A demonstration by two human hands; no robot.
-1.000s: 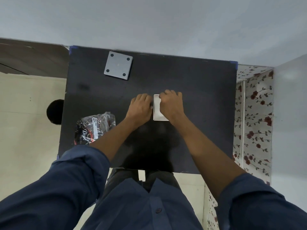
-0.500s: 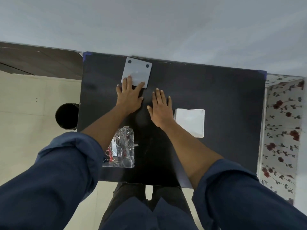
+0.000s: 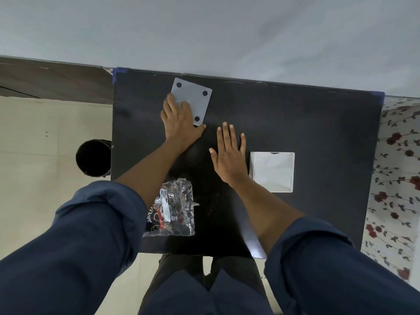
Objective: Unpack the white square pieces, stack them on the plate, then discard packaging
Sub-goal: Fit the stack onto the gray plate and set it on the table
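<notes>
A grey square plate (image 3: 195, 98) with dark dots in its corners lies at the back of the black table (image 3: 318, 123). My left hand (image 3: 179, 123) covers its near left corner, fingers on top and thumb against the near edge. My right hand (image 3: 229, 155) hovers flat and open over the middle of the table, holding nothing. Just right of it lies the white square stack (image 3: 271, 171), flat on the table. The crumpled clear plastic packaging (image 3: 175, 210) with a printed label sits near the front edge, beside my left forearm.
A round black bin (image 3: 93, 158) stands on the light floor left of the table. The table's back edge meets a pale wall. A floral-patterned surface (image 3: 400, 178) runs along the right side.
Both hands let go of the white stack, which now lies to the right. My left hand reached back onto the grey plate; my right hand opened over the table's middle. The view shifted left.
</notes>
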